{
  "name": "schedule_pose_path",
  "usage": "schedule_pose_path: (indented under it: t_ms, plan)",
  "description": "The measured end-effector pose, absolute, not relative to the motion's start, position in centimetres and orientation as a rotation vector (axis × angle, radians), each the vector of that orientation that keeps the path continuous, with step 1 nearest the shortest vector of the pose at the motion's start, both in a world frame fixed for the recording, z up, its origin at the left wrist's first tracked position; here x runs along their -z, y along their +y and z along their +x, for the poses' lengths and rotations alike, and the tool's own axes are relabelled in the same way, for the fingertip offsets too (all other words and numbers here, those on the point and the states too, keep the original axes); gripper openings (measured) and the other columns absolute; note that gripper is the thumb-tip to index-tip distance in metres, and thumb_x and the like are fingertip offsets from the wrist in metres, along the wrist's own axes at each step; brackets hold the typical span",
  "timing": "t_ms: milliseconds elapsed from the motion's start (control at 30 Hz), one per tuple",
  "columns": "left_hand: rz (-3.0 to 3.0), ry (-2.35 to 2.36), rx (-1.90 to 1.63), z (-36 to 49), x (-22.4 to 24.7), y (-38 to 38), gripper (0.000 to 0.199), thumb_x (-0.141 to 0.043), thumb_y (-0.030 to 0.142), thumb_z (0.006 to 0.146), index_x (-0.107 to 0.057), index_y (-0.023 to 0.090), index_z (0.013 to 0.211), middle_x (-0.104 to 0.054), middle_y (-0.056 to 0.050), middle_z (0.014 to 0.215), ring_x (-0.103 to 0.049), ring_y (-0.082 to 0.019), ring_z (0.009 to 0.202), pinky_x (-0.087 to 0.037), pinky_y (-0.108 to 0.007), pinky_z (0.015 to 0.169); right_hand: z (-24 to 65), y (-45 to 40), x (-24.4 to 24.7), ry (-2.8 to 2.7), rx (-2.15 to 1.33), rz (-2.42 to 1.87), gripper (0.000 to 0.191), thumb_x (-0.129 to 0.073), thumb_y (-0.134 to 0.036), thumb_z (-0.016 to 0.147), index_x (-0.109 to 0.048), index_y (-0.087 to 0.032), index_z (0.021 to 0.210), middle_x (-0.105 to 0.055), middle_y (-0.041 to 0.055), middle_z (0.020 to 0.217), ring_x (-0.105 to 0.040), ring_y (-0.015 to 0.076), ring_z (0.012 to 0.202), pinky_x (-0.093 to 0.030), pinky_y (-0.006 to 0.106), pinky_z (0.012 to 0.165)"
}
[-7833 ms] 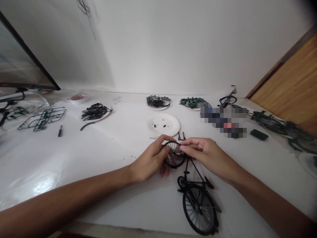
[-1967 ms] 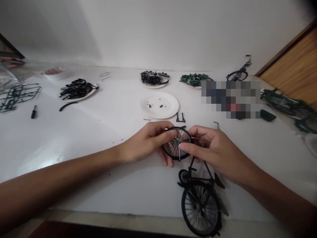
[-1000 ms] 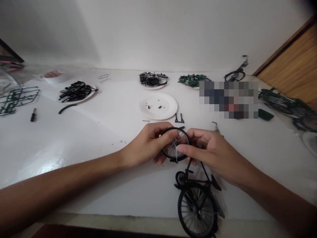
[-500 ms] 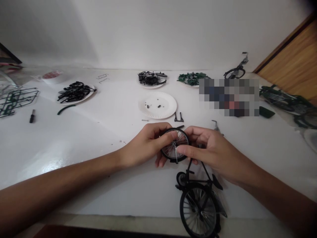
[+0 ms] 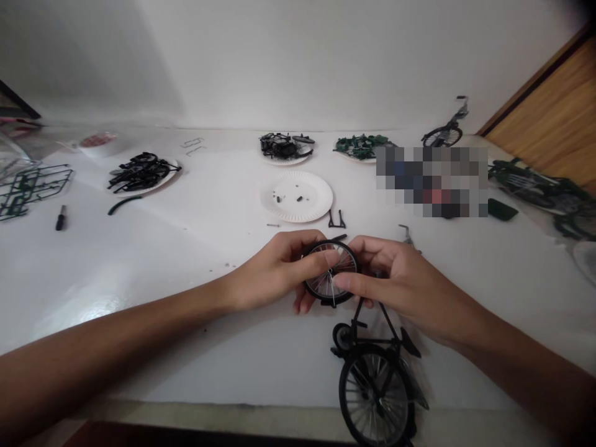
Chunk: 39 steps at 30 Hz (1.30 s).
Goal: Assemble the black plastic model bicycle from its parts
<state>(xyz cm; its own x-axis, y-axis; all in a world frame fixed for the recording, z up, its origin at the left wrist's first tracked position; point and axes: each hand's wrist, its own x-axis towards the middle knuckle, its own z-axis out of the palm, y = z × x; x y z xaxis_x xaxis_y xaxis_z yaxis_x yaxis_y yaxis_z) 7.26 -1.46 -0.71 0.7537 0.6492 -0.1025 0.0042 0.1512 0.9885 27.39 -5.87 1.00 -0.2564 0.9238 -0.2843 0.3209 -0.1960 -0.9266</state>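
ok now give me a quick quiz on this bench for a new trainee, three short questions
1. What do the left hand and the right hand hold between them?
2. True or false: the small black forked plastic part lies on the round white paper plate.
3. What lies on that plate?
A. a few small black pieces
B. green plastic parts
C. a screwdriver

Key:
1. a black spoked model bicycle wheel
2. false, it lies beside the plate
3. A
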Motion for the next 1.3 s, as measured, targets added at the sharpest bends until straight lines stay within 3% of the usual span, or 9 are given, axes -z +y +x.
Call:
schedule_pose_path:
  t_ms: [267, 400, 667, 833, 900, 1033, 1100, 1200, 1300]
  plan:
    - [1.325, 0.498, -0.39, 6.7, 0.5, -0.8, 0.017, -0.056, 0.029, 0.096, -0.057, 0.013, 0.102, -0.062, -0.003, 0.082, -0.059, -0.009, 0.053, -0.051, -0.022, 0.048, 27.4, -6.0, -1.0, -1.515, -1.485, -1.435, 0.022, -0.076, -0.036, 0.081, -0.067, -0.019, 0.092, -0.068, 0.0009, 0.082, -0.058, 0.0107, 0.068, -0.046, 0.02, 0.054]
    - [1.318, 0.504, -0.395, 6.8, 0.4, -0.8, 0.021, -0.055, 0.034, 0.097, -0.057, 0.013, 0.099, -0.061, -0.002, 0.074, -0.06, -0.01, 0.051, -0.051, -0.022, 0.047, 27.3, -6.0, -1.4, -1.507, -1.479, -1.477, 0.021, -0.076, -0.034, 0.08, -0.067, -0.018, 0.091, -0.067, 0.0011, 0.078, -0.056, 0.0096, 0.062, -0.045, 0.021, 0.051]
    - [1.295, 0.595, -0.45, 7.1, 0.6, -1.0, 0.035, -0.046, 0.047, 0.099, -0.057, 0.014, 0.094, -0.057, 0.001, 0.055, -0.06, -0.013, 0.045, -0.049, -0.02, 0.042, 27.5, -5.9, -0.7, -1.496, -1.494, -1.419, 0.022, -0.076, -0.034, 0.08, -0.067, -0.019, 0.093, -0.068, 0.001, 0.084, -0.058, 0.0112, 0.068, -0.047, 0.022, 0.056]
    - [1.459, 0.783, -0.633, 6.2, -0.3, 0.3, 0.04, -0.04, 0.051, 0.1, -0.057, 0.015, 0.097, -0.061, -0.003, 0.081, -0.053, -0.008, 0.045, -0.04, -0.019, 0.036, 27.5, -6.0, -0.7, -1.46, -1.566, -1.382, 0.018, -0.073, -0.034, 0.083, -0.065, -0.02, 0.092, -0.066, -0.0001, 0.087, -0.057, 0.0109, 0.071, -0.046, 0.021, 0.058]
    - [1.706, 0.913, -0.762, 5.3, -0.9, 1.6, 0.037, -0.039, 0.048, 0.101, -0.057, 0.016, 0.098, -0.062, -0.005, 0.089, -0.051, -0.006, 0.05, -0.039, -0.019, 0.041, 27.5, -6.0, -0.7, -1.434, -1.577, -1.398, 0.018, -0.073, -0.033, 0.082, -0.063, -0.02, 0.089, -0.063, -0.0007, 0.084, -0.055, 0.0107, 0.069, -0.045, 0.02, 0.056]
    - [2.476, 1.244, -0.812, 3.1, -1.3, 4.7, 0.02, -0.048, 0.032, 0.099, -0.059, 0.016, 0.106, -0.066, -0.003, 0.082, -0.052, -0.009, 0.058, -0.041, -0.024, 0.056, 27.5, -5.8, -0.8, -1.456, -1.572, -1.417, 0.018, -0.073, -0.033, 0.082, -0.062, -0.019, 0.087, -0.061, -0.0002, 0.082, -0.054, 0.0111, 0.07, -0.045, 0.021, 0.058]
    - [2.731, 1.287, -0.735, 2.4, -1.1, 6.2, 0.022, -0.044, 0.024, 0.099, -0.058, 0.016, 0.113, -0.068, -0.007, 0.095, -0.058, -0.012, 0.067, -0.043, -0.025, 0.061, 27.5, -5.8, -0.9, -1.478, -1.558, -1.43, 0.02, -0.073, -0.035, 0.082, -0.062, -0.019, 0.087, -0.061, 0.0001, 0.082, -0.054, 0.0116, 0.07, -0.045, 0.022, 0.058]
    - [2.836, 1.247, -0.65, 2.2, -0.5, 7.7, 0.022, -0.044, 0.017, 0.097, -0.061, 0.015, 0.112, -0.069, -0.01, 0.106, -0.063, -0.017, 0.086, -0.046, -0.027, 0.068, 27.5, -5.8, -0.7, -1.465, -1.574, -1.441, 0.023, -0.073, -0.039, 0.081, -0.062, -0.02, 0.088, -0.06, 0.0, 0.082, -0.054, 0.0123, 0.068, -0.046, 0.023, 0.057]
    - [2.896, 1.203, -0.568, 2.5, -0.2, 8.7, 0.022, -0.047, 0.014, 0.096, -0.062, 0.014, 0.111, -0.07, -0.011, 0.106, -0.064, -0.019, 0.091, -0.048, -0.03, 0.074, 27.4, -5.8, -0.6, -1.44, -1.564, -1.435, 0.025, -0.074, -0.041, 0.08, -0.061, -0.02, 0.086, -0.059, -0.0004, 0.081, -0.053, 0.0117, 0.066, -0.045, 0.022, 0.055]
